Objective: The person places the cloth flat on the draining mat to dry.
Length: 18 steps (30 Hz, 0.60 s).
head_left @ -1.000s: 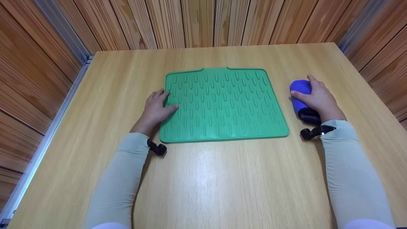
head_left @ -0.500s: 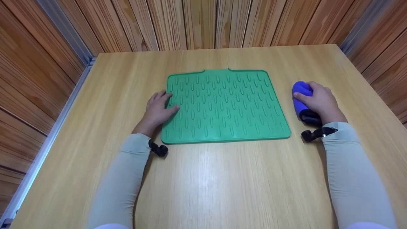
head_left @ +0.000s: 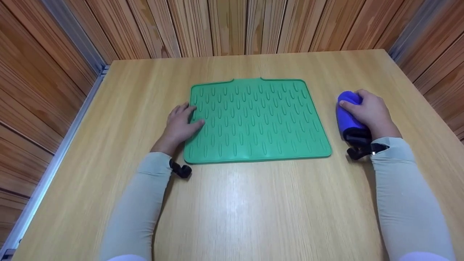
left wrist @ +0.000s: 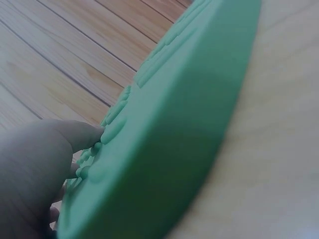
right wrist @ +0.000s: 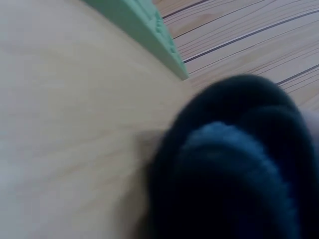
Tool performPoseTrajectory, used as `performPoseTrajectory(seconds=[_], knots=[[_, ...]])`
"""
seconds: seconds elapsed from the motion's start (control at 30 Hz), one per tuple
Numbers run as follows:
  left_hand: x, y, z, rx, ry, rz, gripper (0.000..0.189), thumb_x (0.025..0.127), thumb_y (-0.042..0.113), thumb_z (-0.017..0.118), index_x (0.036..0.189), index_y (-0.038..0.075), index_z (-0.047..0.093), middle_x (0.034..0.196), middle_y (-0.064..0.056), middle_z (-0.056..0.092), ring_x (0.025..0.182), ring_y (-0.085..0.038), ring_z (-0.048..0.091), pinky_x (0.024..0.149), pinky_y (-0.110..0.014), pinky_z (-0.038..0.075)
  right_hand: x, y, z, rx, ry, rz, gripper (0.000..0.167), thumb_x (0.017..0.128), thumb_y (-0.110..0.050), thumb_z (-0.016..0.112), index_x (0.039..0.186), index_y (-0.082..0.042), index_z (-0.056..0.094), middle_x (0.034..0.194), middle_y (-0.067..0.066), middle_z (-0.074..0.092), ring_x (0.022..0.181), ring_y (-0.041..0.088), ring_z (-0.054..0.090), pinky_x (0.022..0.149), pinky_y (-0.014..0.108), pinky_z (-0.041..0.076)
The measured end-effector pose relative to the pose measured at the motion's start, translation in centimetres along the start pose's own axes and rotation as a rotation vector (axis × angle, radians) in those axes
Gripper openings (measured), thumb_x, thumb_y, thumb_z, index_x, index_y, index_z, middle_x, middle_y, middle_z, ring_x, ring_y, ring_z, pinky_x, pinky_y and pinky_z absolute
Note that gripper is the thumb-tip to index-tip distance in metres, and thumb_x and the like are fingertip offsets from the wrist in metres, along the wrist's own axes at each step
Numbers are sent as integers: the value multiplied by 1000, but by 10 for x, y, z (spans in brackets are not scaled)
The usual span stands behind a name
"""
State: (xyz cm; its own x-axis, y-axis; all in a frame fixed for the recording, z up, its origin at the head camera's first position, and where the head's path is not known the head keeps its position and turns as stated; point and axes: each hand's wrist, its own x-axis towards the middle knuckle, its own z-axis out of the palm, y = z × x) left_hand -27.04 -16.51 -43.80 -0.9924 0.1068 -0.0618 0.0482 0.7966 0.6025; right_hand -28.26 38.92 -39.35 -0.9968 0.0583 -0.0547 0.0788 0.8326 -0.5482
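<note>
A green rubbery mat (head_left: pixel 253 119) with rows of raised ridges lies flat on the table. At its left edge rests my left hand (head_left: pixel 179 125), thumb on the top surface and fingertips touching the rim; in the left wrist view the thumb (left wrist: pixel 82 134) presses among the ridges. My right hand (head_left: pixel 373 110) grips a rolled-up blue cloth (head_left: pixel 348 117) to the right of the mat, thumb on top and the far fingers hidden. The cloth's dark, blurred rolled end (right wrist: pixel 224 164) fills much of the right wrist view.
The wooden table (head_left: pixel 232 210) extends around the mat on all sides. Plank walls (head_left: pixel 228 27) stand behind it and at both sides, with a metal frame (head_left: pixel 47 159) along the left. Black wrist mounts (head_left: pixel 181 170) stick out from both sleeves.
My right hand has shifted a little to the right with the rolled cloth, its fingers now closer around it. The left hand stays on the mat's edge. The head view has shifted slightly.
</note>
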Motion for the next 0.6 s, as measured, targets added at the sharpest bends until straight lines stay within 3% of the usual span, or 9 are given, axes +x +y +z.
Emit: performPoseTrajectory(seconds=[0.17, 0.6], knots=[[2, -1, 0, 16, 2, 22, 69, 98, 44, 58, 156, 12, 38, 167, -13, 19, 154, -37, 5, 122, -57, 7, -3, -3, -10, 12, 38, 1, 81, 95, -65, 50, 142, 1, 43, 131, 35, 50, 113, 50, 49, 93, 67, 40], [2, -1, 1, 1, 2, -2, 69, 99, 46, 58, 157, 16, 38, 168, -9, 17, 154, -34, 3, 122, -57, 10, -11, -18, -34, 114, 43, 98, 82, 95, -66, 48, 151, -6, 40, 146, 31, 42, 126, 50, 44, 99, 72, 39]])
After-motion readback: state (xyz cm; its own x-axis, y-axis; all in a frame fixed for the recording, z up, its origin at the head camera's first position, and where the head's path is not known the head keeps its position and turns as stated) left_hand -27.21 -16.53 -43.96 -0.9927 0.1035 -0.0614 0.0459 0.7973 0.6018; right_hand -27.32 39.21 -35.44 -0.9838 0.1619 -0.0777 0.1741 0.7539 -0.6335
